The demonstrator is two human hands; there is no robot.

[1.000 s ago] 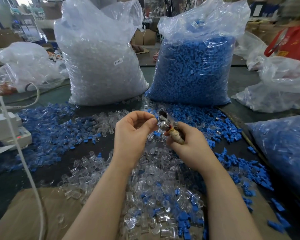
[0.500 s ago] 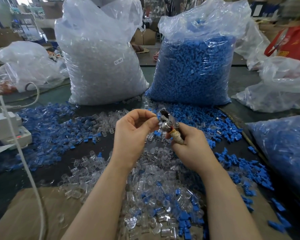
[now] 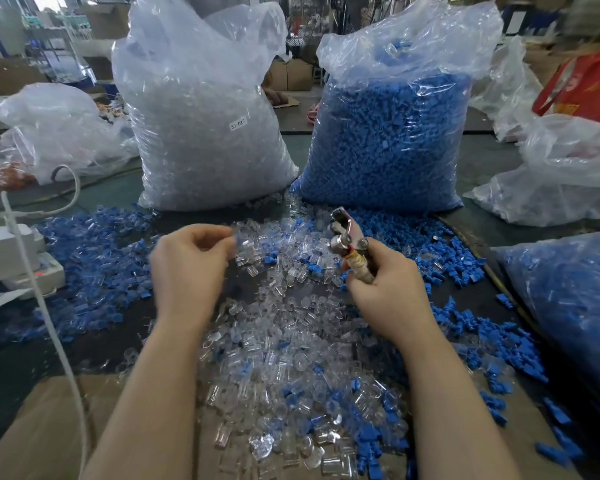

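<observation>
My right hand [image 3: 385,285] grips a small metal plier-like tool [image 3: 347,242] by its tape-wrapped handle, jaws pointing up and away. My left hand [image 3: 187,268] hovers to the left of the tool, blurred, its fingers curled with the tips pinched together; whether a small piece is between them I cannot tell. Under both hands lies a heap of clear plastic caps [image 3: 284,344] mixed with small blue plastic pieces [image 3: 97,268] on the dark table.
Two tall plastic sacks stand behind: one of clear parts [image 3: 205,133], one of blue parts [image 3: 392,140]. Another blue-filled bag [image 3: 568,306] lies at right. A white power strip [image 3: 11,258] and its cable [image 3: 59,344] sit at left. Cardboard [image 3: 45,427] covers the near edge.
My left hand has pulled away from the tool's jaws to the left. My right hand with the tool has stayed almost in place.
</observation>
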